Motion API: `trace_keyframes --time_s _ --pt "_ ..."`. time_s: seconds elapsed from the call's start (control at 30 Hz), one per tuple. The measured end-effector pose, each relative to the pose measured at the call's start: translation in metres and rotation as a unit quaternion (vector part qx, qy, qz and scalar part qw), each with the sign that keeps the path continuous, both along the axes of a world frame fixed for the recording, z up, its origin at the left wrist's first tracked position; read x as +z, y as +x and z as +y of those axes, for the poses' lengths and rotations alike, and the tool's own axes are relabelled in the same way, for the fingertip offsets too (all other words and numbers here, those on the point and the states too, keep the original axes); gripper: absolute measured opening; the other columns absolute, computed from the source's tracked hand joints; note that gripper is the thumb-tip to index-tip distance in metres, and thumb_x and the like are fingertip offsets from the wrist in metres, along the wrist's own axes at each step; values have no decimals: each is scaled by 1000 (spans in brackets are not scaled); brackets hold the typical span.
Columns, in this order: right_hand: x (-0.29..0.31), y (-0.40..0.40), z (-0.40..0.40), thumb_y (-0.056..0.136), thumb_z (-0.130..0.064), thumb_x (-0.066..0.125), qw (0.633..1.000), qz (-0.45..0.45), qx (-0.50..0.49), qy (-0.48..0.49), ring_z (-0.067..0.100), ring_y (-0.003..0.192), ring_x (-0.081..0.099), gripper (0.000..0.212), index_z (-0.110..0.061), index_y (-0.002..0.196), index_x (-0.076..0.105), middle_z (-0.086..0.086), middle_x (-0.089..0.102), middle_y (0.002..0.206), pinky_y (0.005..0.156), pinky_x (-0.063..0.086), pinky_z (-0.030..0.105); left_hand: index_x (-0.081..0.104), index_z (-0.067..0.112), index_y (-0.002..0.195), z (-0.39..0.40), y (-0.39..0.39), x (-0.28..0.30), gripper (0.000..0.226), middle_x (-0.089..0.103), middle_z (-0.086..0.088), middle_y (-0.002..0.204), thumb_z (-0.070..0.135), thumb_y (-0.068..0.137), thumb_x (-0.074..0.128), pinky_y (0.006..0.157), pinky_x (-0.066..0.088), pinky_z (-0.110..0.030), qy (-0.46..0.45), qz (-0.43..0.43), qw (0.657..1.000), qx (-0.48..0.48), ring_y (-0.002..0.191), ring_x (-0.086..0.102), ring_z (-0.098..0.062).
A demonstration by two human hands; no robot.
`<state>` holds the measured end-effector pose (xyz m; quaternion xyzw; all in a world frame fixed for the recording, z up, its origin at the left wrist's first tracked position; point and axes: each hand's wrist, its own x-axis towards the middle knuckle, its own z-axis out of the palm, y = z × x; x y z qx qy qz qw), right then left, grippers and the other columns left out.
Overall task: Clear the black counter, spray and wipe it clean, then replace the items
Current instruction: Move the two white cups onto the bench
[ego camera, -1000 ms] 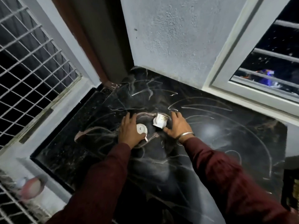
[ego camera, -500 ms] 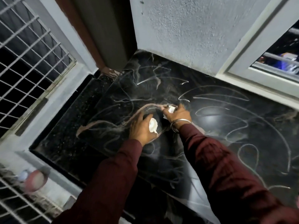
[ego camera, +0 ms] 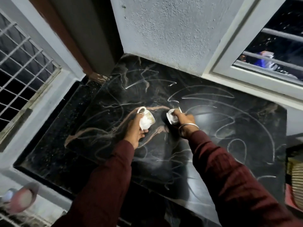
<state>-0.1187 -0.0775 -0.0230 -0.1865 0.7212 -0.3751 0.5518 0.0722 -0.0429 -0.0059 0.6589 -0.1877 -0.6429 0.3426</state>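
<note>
1. Black counter (ego camera: 213,128), streaked pale, meets a grey wall (ego camera: 164,30) at 12 o'clock.
2. Left hand (ego camera: 136,130) grips a tilted white cup (ego camera: 146,119) at centre; contents unclear.
3. Right hand (ego camera: 185,122) grips a second cup (ego camera: 172,117), just at 3 o'clock.

Hard to read at the right hand (ego camera: 184,119): curled fingers cover most of the small white cup (ego camera: 172,117), leaving only its base and a sliver of rim. Blurred too at the left hand (ego camera: 136,130), palm hiding the lower wall of the white teacup (ego camera: 146,119), gold pattern too smeared to make out. Down at the bottom left, a pinkish round blur (ego camera: 19,199), impossible to name. Cut off at the right edge, a striped object (ego camera: 296,179). Behind the window bars (ego camera: 277,37), something blue (ego camera: 262,60), too small to tell.
</note>
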Motion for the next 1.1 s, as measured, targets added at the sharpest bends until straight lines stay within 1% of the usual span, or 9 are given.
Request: trace_keyframes --time_s 0.1,0.17,0.3,0.4,0.5,0.7,0.8,0.9,1.1 --pt "11 -9 3 46 -25 77 997 -70 -29 -19 27 72 62 39 -3 76 67 13 64 72 71 53 40 67 15 102 2 -11 1 17 72 -14 98 26 92 61 59 51 -26 -37 61 997 -5 73 69 -20" --pt "13 -15 4 44 -24 81 994 -94 -49 -23 28 75 65 63 2 98 62 16 65 82 74 56 44 62 14 110 5 -17 0 18 71 -14 111 15 92 64 65 57 -28 -63 65 996 -10 94 71 -27" --pt "39 -42 18 64 -14 75 989 -101 -89 -58 21 68 61 47 -10 106 54 11 62 86 53 53 27 71 23 104 9 -48 15 25 72 -3 92 41 90 60 49 40 -22 -57 62 996 -19 61 60 -11" --pt "55 -67 33 63 -14 71 988 -86 -106 -74 17 67 57 39 -17 101 61 5 59 84 56 49 26 71 21 101 7 -76 21 30 71 -3 84 45 92 55 47 27 -24 -65 113 991 -23 52 52 -10" --pt "64 -93 53 56 -18 70 987 -71 -120 -79 16 61 53 33 -21 87 62 0 55 69 61 48 31 65 15 107 10 -110 28 30 68 -8 85 38 97 47 47 32 -26 -54 113 991 -56 54 55 -15" --pt "79 -157 106 76 -15 69 976 -47 -187 -103 18 62 57 26 -11 102 64 4 59 72 57 51 29 62 2 111 39 -189 45 30 72 -22 93 25 99 48 77 57 -47 -32 190 976 -97 69 72 -34" --pt "84 -201 144 79 -20 70 971 -44 -207 -111 17 60 60 35 -7 110 62 7 62 76 56 50 26 59 2 118 64 -236 54 33 68 -24 103 28 100 49 73 62 -52 -23 208 970 -127 76 72 -38" --pt "88 -246 187 80 -25 69 964 -38 -233 -120 16 59 60 33 -8 107 64 6 62 74 56 51 26 56 -1 123 97 -283 65 39 67 -26 100 29 99 47 73 62 -52 -22 214 959 -186 70 72 -42" --pt "98 -351 303 80 -22 70 940 -24 -307 -147 14 47 55 23 -11 99 61 3 58 61 46 48 24 58 -1 117 191 -393 80 29 71 -24 99 15 96 47 101 47 -63 -24 245 916 -317 78 73 -36"
